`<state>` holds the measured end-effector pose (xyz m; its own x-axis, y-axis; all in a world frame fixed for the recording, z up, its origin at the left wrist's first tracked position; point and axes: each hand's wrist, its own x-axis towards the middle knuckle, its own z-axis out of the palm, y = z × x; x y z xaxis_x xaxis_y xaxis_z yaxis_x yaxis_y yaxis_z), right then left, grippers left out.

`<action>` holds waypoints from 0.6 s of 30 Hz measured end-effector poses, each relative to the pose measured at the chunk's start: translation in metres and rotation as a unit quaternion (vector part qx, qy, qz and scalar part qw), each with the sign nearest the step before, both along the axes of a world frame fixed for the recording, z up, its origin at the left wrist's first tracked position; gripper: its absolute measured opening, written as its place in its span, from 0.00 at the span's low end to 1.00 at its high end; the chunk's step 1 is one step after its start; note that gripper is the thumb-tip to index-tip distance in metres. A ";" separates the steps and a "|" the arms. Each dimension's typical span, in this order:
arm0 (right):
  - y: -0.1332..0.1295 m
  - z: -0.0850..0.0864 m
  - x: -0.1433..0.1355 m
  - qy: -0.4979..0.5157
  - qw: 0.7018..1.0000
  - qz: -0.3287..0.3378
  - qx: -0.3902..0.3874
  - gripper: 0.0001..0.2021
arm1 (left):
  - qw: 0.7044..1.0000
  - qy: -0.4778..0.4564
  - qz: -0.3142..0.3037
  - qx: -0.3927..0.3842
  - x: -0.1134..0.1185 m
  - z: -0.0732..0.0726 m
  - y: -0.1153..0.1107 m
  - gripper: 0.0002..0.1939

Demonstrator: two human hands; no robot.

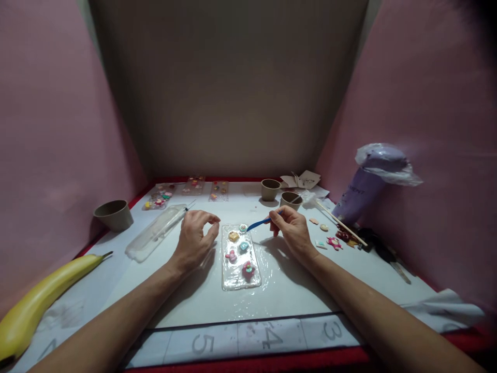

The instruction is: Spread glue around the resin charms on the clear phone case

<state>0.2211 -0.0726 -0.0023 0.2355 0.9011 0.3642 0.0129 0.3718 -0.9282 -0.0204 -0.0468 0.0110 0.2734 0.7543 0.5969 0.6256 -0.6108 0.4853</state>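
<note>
A clear phone case (229, 280) lies on the white work surface between my hands, with several small charms stuck on it: a pink flower (248, 269), a pink rabbit-like charm (231, 256), a blue one (244, 246) and a yellowish one (233, 236). My right hand (291, 228) is closed round a small blue plastic knife (258, 224). The knife's tip meets or hovers at a round teal charm (243, 228) at the case's far end. Just left of the case is my left hand (198, 235), thumb and forefinger pinched together; anything between them is hidden.
Brown cups (269, 189) stand at the back, another cup (114, 215) at left. A banana (46, 295) lies front left, a clear bag (157, 233) behind it. Loose charms (334, 243), a wooden stick (341, 223) and a purple pouch (361, 186) are at right. Decorated cases (219, 190) lie behind.
</note>
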 end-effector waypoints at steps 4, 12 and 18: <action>0.000 0.002 -0.001 0.015 1.000 0.006 -0.004 0.17 | 1.000 -0.002 0.007 -0.005 0.001 0.001 0.000 0.08; 0.004 0.002 0.004 0.044 0.999 -0.021 0.007 0.16 | 1.000 0.007 0.003 -0.028 0.001 0.003 0.001 0.08; 0.004 0.001 0.006 0.042 0.999 0.021 -0.001 0.17 | 0.999 0.009 -0.005 -0.039 0.001 0.001 0.002 0.09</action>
<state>0.2266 -0.0682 -0.0015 0.2278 0.9114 0.3428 -0.0798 0.3683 -0.9263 -0.0199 -0.0446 0.0121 0.2924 0.7950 0.5316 0.6284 -0.5787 0.5199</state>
